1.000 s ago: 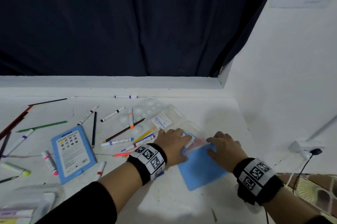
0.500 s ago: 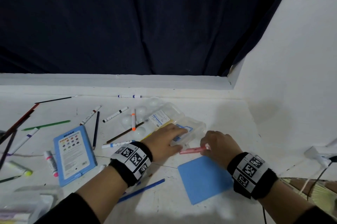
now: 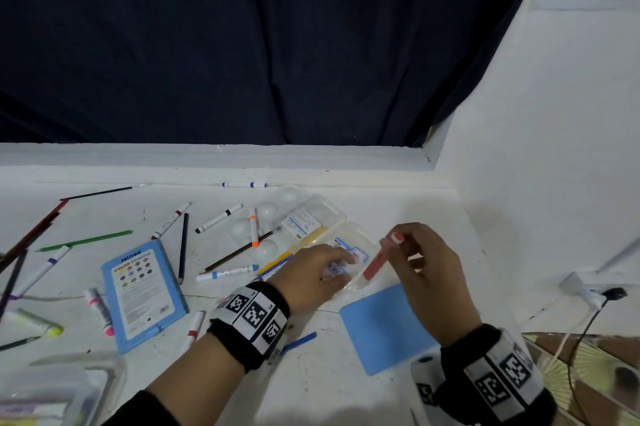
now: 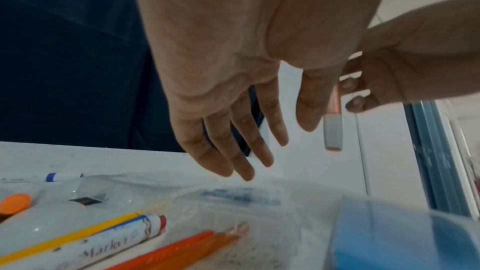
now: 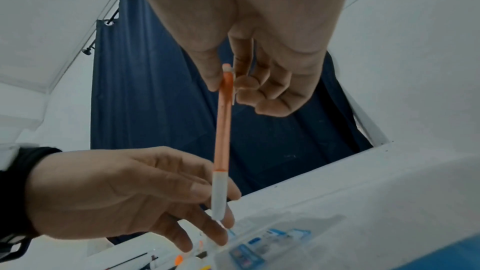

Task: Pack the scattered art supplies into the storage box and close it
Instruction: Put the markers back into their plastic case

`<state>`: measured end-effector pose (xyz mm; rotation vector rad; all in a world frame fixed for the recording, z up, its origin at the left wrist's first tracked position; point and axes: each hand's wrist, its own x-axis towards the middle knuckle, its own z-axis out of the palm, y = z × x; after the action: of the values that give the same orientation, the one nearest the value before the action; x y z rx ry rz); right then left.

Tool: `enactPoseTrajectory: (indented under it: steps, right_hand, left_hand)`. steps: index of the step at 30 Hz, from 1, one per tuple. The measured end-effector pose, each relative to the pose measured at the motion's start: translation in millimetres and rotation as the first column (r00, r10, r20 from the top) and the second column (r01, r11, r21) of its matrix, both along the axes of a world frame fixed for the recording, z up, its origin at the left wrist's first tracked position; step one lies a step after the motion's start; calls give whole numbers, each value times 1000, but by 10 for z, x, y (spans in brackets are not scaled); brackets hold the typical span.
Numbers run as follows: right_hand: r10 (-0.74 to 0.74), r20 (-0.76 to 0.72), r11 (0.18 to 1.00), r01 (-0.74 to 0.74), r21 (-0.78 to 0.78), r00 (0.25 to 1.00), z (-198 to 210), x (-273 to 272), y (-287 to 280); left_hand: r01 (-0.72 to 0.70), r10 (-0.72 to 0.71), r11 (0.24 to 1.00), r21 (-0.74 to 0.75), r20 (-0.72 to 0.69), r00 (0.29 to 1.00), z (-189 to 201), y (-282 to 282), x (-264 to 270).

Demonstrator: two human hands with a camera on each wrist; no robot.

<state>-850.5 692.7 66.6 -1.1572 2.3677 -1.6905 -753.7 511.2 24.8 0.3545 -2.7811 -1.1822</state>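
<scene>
My right hand (image 3: 415,252) pinches an orange-pink pen (image 3: 376,262) near its top end, so it hangs steeply with its grey tip down; the same pen (image 5: 223,130) shows in the right wrist view. The tip hovers just over a clear plastic case (image 3: 349,245) with a blue label. My left hand (image 3: 325,269) reaches onto that case with straight fingers (image 4: 233,151) and holds nothing. A yellow pencil (image 4: 70,235), a marker (image 4: 116,241) and orange pencils (image 4: 182,247) lie beside the case.
A blue pad (image 3: 388,325) lies flat under my right wrist. Left of it are a blue Ninso colour set (image 3: 142,290) and several scattered markers and pencils. A clear container (image 3: 69,387) sits at the bottom left corner. A white wall (image 3: 536,183) closes the right side.
My right hand has lifted the pen off the table and swung it from lying level to nearly upright. My left hand has stayed on the clear case.
</scene>
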Motion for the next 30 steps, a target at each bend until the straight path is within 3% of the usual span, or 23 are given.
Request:
enactPoseTrajectory:
  steps: [6,12,20,25,30]
  right_hand:
    - [131,234,987,-104,-125,963,73,400,-157]
    - [231,344,960,-157,-231,910,-92,1026,-482]
    - [238,464,962,-143,-231,853,-254,2077,-1033]
    - [244,641,950,-48,-308,728,-378,2733,-1374]
    - [235,648,959,-65,-276,725,-350,3200,-1609]
  left_hand:
    - [-241,274,952,189,-174,946,314,35,648]
    - [-344,423,881,323,-218,879,440,-211,1660]
    - [-426,498,856,293,-244,832,426,-845,3109]
    - [-512,551,832,216,-210,807,316,-1433,3896]
    - [-570,591,802,177,-106,799,90,-1817,4349]
